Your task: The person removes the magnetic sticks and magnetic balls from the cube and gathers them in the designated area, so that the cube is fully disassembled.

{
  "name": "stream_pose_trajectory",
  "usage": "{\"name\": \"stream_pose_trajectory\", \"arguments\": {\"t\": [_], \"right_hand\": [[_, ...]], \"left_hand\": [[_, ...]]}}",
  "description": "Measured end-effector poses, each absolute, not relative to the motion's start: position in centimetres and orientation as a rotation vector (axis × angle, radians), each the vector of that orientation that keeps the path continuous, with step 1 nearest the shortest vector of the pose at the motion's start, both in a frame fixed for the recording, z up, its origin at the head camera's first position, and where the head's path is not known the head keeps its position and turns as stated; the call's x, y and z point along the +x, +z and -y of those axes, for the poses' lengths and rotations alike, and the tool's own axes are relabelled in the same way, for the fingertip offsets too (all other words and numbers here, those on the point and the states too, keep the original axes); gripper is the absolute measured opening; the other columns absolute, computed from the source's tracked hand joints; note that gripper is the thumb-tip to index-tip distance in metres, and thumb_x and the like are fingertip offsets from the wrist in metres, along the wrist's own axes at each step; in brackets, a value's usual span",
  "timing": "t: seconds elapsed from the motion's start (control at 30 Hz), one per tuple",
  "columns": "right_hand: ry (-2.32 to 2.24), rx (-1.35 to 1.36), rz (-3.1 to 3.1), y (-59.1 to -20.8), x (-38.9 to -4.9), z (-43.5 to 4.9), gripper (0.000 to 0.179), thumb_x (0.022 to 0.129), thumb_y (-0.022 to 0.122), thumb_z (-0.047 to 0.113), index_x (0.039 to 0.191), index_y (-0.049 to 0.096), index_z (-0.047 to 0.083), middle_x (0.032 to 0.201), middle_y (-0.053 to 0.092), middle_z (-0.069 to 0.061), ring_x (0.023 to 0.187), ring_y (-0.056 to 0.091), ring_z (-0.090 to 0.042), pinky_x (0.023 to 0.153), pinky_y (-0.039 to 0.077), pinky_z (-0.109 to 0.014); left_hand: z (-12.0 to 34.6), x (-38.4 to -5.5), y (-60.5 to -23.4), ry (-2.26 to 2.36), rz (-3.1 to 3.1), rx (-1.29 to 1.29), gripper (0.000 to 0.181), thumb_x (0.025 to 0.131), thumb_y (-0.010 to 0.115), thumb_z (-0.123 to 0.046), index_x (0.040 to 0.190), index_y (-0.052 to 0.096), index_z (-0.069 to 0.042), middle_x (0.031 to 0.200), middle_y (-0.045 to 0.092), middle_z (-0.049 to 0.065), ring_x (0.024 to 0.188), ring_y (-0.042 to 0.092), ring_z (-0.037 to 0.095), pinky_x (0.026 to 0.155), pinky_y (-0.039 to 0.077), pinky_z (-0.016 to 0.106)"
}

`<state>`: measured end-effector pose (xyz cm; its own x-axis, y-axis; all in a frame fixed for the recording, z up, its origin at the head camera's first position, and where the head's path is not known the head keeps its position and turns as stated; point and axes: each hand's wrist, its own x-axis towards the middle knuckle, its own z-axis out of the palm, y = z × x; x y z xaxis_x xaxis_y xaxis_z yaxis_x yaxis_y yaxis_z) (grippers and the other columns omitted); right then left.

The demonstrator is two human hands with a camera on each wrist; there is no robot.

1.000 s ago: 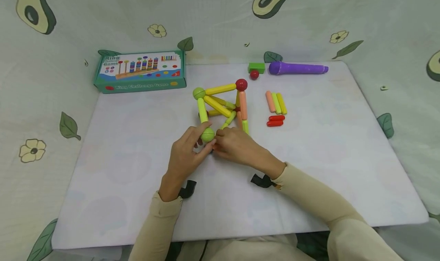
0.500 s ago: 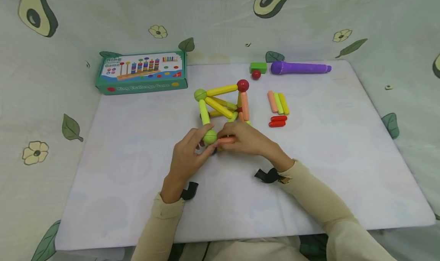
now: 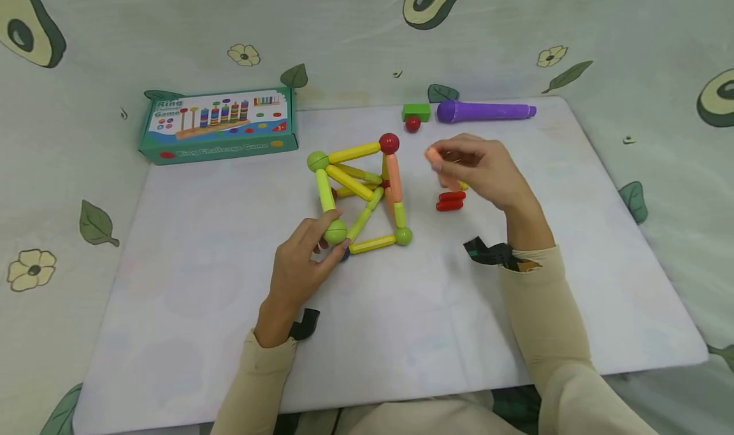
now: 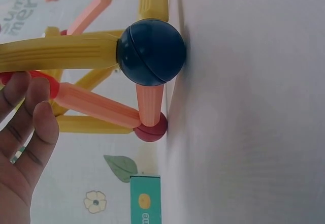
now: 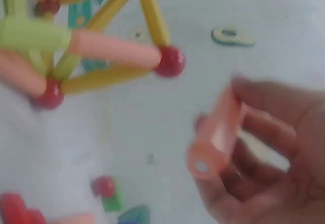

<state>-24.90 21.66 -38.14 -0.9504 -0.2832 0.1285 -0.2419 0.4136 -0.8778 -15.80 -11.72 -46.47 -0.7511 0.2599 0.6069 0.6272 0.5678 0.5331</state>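
A frame of coloured magnetic sticks and balls stands on the table, with a red ball [image 3: 389,143] at its top right corner. My left hand [image 3: 295,263] grips its near left corner, thumb and fingers about the light green ball [image 3: 336,232]. In the left wrist view a dark blue ball [image 4: 152,52] rests low on the table, joined to a yellow stick [image 4: 61,52]. My right hand [image 3: 482,171] pinches a peach magnetic stick [image 5: 216,137] to the right of the frame, above loose sticks. A silvery dot shows in that stick's end.
Two red sticks [image 3: 450,200] lie below the right hand, which partly covers other loose sticks. A green block [image 3: 416,111], a small red ball [image 3: 412,124] and a purple toy microphone [image 3: 487,111] lie at the back. A green game box [image 3: 220,126] sits back left.
My right hand has moved from the frame's front to the right and back, carrying the peach stick away. The frame's front yellow stick now shows. My left hand keeps its grip.
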Motion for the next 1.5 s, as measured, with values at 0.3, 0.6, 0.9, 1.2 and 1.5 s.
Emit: {"name": "stream_pose_trajectory", "arguments": {"t": [0.3,0.6,0.9,1.2,1.5], "right_hand": [[-1.760,0.262,-2.850,-41.3,-28.4,-25.1,0.039,0.090,0.076,0.032,0.122,0.073,0.011,0.106,0.070,-0.003,0.095,0.059,-0.017,0.079,0.048,-0.022],[-1.375,0.450,-2.882,-45.0,-30.5,-27.2,0.047,0.094,0.069,0.040,0.129,0.069,0.010,0.117,0.067,-0.011,0.100,0.056,-0.019,0.079,0.048,-0.024],[-1.143,0.396,-2.898,-46.5,-30.7,-27.6,0.041,0.097,0.066,0.037,0.120,0.069,0.004,0.110,0.066,-0.015,0.095,0.055,-0.024,0.076,0.047,-0.031],[-1.035,0.375,-2.860,-43.1,-29.6,-27.2,0.039,0.102,0.056,0.033,0.125,0.065,0.003,0.114,0.066,-0.018,0.100,0.058,-0.030,0.084,0.047,-0.042],[-1.129,0.232,-3.064,-39.9,-27.9,-26.3,0.041,0.103,0.052,0.037,0.125,0.068,0.008,0.108,0.071,-0.013,0.095,0.064,-0.024,0.077,0.047,-0.034]], "left_hand": [[11.8,-15.8,-46.7,-1.073,2.338,-0.718,0.048,0.095,0.069,-0.033,0.138,0.057,-0.015,0.092,0.058,0.006,0.070,0.056,0.019,0.057,0.051,0.031],[11.8,-15.8,-46.8,-1.078,2.331,-0.712,0.048,0.095,0.070,-0.031,0.139,0.057,-0.016,0.092,0.057,0.005,0.070,0.057,0.021,0.056,0.052,0.033],[11.8,-15.7,-46.6,-1.066,2.340,-0.715,0.048,0.095,0.071,-0.031,0.138,0.057,-0.016,0.093,0.058,0.005,0.071,0.056,0.019,0.056,0.052,0.033],[11.9,-15.8,-46.9,-1.071,2.327,-0.715,0.050,0.093,0.074,-0.026,0.138,0.057,-0.014,0.092,0.057,0.005,0.071,0.056,0.018,0.056,0.052,0.032],[12.0,-15.9,-46.7,-1.067,2.299,-0.756,0.049,0.092,0.074,-0.028,0.136,0.058,-0.013,0.088,0.055,0.004,0.070,0.055,0.018,0.055,0.050,0.029]]}}
